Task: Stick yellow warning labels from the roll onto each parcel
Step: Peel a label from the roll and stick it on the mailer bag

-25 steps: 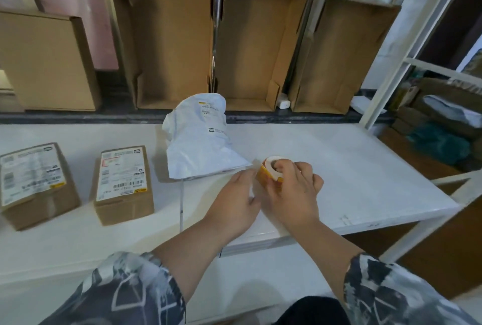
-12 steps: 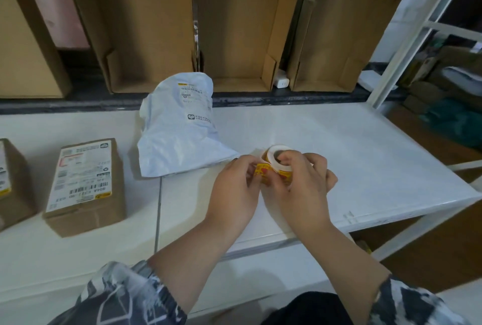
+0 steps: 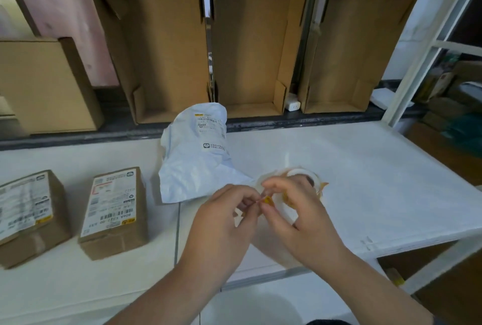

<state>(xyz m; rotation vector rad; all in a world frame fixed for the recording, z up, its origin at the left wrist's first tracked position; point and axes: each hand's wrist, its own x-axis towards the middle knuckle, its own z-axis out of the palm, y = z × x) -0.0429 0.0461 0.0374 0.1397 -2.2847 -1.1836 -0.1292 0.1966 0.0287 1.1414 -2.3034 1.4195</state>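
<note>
Your left hand [image 3: 221, 223] and right hand [image 3: 300, 217] meet over the white table [image 3: 365, 181], fingertips pinched together on a small yellow label [image 3: 267, 200] between them. The label roll [image 3: 303, 177] sits just behind your right hand, blurred, partly hidden by your fingers; can't tell whether the hand touches it or whether it rests on the table.

Parcels: white poly mailer [image 3: 195, 157] directly behind your hands, near them, its far end propped up against the dark ledge [image 3: 78, 137]. Two brown boxes to your left, well apart from your hands: the nearer box [image 3: 114, 210] and the far-left box [image 3: 26, 212], cut off by the frame edge. Both lie flat with shipping labels up, a yellow patch at the near corner of each label.

Behind the ledge: three open cartons [image 3: 250, 45] standing side by side, one closed carton [image 3: 47, 84] at left, a white plug [image 3: 292, 104] between cartons. White shelf frame [image 3: 427, 45] at right with clutter beyond.
</note>
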